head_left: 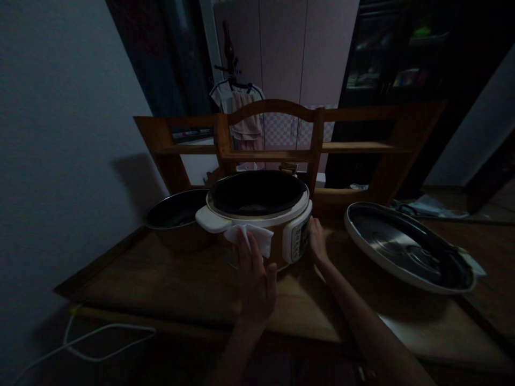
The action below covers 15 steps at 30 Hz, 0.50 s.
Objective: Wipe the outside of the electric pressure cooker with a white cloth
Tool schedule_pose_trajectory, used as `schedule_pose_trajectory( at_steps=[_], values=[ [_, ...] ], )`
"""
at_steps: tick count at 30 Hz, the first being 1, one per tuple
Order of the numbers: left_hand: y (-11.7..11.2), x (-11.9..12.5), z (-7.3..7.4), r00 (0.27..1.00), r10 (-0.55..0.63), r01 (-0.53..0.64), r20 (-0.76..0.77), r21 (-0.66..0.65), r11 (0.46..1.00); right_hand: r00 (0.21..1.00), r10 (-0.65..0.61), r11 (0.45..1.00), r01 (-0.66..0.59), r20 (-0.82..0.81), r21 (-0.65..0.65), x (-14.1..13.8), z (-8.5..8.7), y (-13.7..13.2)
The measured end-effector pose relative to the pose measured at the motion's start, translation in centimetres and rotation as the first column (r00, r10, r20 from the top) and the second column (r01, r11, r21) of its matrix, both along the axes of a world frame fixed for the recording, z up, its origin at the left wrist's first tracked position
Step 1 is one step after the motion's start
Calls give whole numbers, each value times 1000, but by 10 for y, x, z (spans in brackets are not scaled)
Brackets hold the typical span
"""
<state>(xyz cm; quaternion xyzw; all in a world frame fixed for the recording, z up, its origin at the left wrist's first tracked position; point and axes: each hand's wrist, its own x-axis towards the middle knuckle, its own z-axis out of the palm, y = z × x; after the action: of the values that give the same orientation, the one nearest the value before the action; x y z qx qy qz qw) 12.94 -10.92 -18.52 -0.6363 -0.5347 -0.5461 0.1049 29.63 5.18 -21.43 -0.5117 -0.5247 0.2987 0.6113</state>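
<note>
A white electric pressure cooker (287,220) stands lidless on the wooden desk, its dark inside facing up. My left hand (256,273) presses a folded white cloth (261,239) against the cooker's front wall, below the rim and near the side handle (212,220). The fingers lie fairly straight over the cloth. On the cooker's right side, just past the control panel (298,241), my right hand (317,241) holds the body; its fingertips are partly hidden. The dark inner pot (181,236) sits to the left of the cooker.
The cooker's round lid (396,246) lies on the right, underside up. A wooden rack (269,156) rises along the back of the desk (161,284). A white cable (108,327) loops at the lower left, and a wall (76,139) borders the left side.
</note>
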Motion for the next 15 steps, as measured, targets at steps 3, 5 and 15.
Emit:
schedule_pose_trajectory(
  at_steps=[3, 5, 15],
  values=[
    [2, -2, -1, 1000, -8, 8, -10, 7, 1000, 1000, -2, 1000, 2, 2, -1, 0, 0, 0],
    [2, -2, -1, 1000, -15, 15, -18, 3, 1000, 1000, 2, 1000, -2, 1, -1, 0, 1, 0],
    [1, -1, -9, 998, -21, 16, -61, -72, 997, 1000, 6, 1000, -7, -11, -8, 1, 0, 2]
  ],
)
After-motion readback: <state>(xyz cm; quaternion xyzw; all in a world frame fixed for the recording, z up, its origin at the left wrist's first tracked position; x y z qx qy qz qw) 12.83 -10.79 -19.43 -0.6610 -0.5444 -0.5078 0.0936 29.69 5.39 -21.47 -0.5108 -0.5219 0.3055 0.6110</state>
